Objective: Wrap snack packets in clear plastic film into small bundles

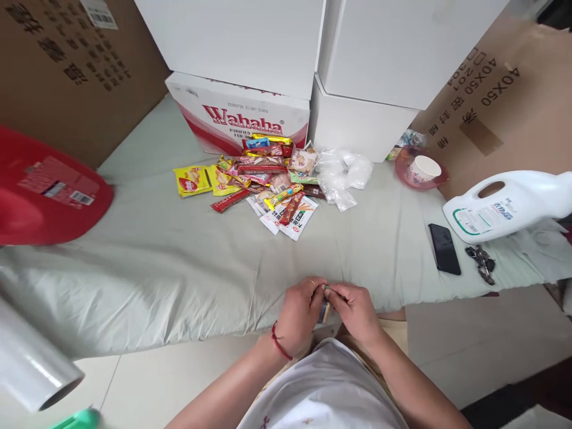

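Note:
Close to my body, at the front edge of the cloth-covered table, my left hand [298, 311] and my right hand [357, 308] meet fingertip to fingertip. Both pinch a small snack packet [323, 313]; a dark and tan part hangs below the fingers and a bit of green shows at the top. Most of it is hidden, so its exact kind cannot be made out. Beyond my hands lies a heap of wrapped snacks [268, 170], with yellow packets [192, 181] on its left and clear plastic bags [342, 173] on its right.
White boxes [366, 53] and a Wahaha carton [241, 116] stand behind the heap. To the right are a pink bowl [404, 173] with a paper cup, a white jug [500, 205], a phone [444, 249] and keys [482, 264]. A red container [49, 190] and a film roll [33, 351] sit left.

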### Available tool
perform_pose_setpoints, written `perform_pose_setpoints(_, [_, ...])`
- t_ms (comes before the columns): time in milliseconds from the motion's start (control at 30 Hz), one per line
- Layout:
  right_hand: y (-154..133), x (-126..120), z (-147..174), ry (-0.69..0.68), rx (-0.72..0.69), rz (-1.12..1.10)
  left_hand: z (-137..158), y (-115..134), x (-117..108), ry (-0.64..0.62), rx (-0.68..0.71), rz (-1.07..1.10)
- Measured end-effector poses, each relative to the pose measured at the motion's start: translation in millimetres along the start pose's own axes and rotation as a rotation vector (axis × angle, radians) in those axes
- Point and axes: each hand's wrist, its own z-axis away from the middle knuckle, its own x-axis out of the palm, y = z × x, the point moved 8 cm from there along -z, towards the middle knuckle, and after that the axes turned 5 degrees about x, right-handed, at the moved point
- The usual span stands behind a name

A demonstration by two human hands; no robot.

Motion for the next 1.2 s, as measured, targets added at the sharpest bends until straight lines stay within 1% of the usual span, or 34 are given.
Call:
perform_pose_setpoints(67, [-4.6, -10.2, 4.9, 0.004, -0.041, 0.148, 0.4, 4.7, 8.6, -0.071, 0.048, -0.022])
perform_pose_setpoints(133, [-1.7, -19.8, 8.1, -0.010, -0.035, 0.206, 2.5, 7.1, 7.1, -0.101, 0.097, -0.027])
perform_pose_setpoints(200, [11.4, -33.0, 7.8, -0.034, 0.042, 0.153, 6.7, 6.2, -8.4, -0.062, 0.143, -0.047])
perform_pose_setpoints(267, [32.8, -54.0, 3.2, -0.037, 0.180, 0.041, 13.5, -0.2, -37.1, 0.034, 0.164, -0.111])
perform_pose_setpoints(300, [44.2, -68.4, -1.0, -0.020, 0.251, -0.011, 18.1, -5.4, -55.6, 0.104, 0.160, -0.164])
perform_pose_setpoints(367, [63.8, -105.4, -14.5, 0.062, 0.356, -0.084, 29.9, -17.1, -94.9, 0.241, 0.147, -0.303])
perform_pose_setpoints(433, [76.3, -150.0, -34.6, 0.192, 0.401, -0.134, 43.2, -27.8, -131.7, 0.372, 0.135, -0.460])
perform_pose_setpoints(500, [84.1, -195.7, -58.6, 0.332, 0.438, -0.160, 54.9, -35.9, -158.8, 0.468, 0.138, -0.595])
perform_pose_setpoints(567, [87.1, -238.5, -83.1, 0.476, 0.475, -0.151, 62.5, -41.9, -173.4, 0.530, 0.145, -0.684])
perform_pose_setpoints(633, [86.0, -274.5, -105.7, 0.604, 0.505, -0.135, 66.3, -44.5, -176.8, 0.576, 0.162, -0.745])
perform_pose_setpoints(700, [83.1, -300.4, -125.7, 0.689, 0.523, -0.121, 67.5, -43.5, -171.0, 0.601, 0.194, -0.813])
perform_pose_setpoints(767, [81.2, -316.8, -141.5, 0.738, 0.537, -0.117, 69.3, -42.0, -164.4, 0.646, 0.192, -0.894])
perform_pose_setpoints(800, [81.1, -322.4, -147.6, 0.756, 0.544, -0.120, 71.4, -42.5, -163.5, 0.687, 0.160, -0.929])
perform_pose_setpoints(867, [82.0, -330.7, -157.5, 0.782, 0.553, -0.139, 77.6, -46.9, -166.0, 0.777, 0.056, -0.971])
perform_pose_setpoints(900, [82.3, -334.6, -161.7, 0.794, 0.553, -0.153, 80.4, -50.0, -167.7, 0.804, 0.009, -0.982])
perform_pose_setpoints(933, [82.1, -338.9, -165.9, 0.805, 0.549, -0.171, 81.9, -53.0, -168.6, 0.805, -0.017, -0.990])
perform_pose_setpoints(967, [81.0, -344.2, -170.0, 0.818, 0.541, -0.191, 82.1, -55.1, -168.4, 0.787, -0.013, -0.994])
perform_pose_setpoints(1100, [67.3, -371.6, -187.2, 0.890, 0.477, -0.288, 82.5, -55.9, -168.7, 0.744, 0.101, -0.982])
perform_pose_setpoints(1167, [58.9, -380.3, -195.3, 0.902, 0.439, -0.332, 81.2, -58.0, -169.8, 0.718, 0.105, -0.936])
perform_pose_setpoints(1200, [56.2, -380.5, -199.0, 0.888, 0.425, -0.346, 80.1, -59.3, -169.9, 0.702, 0.095, -0.915])
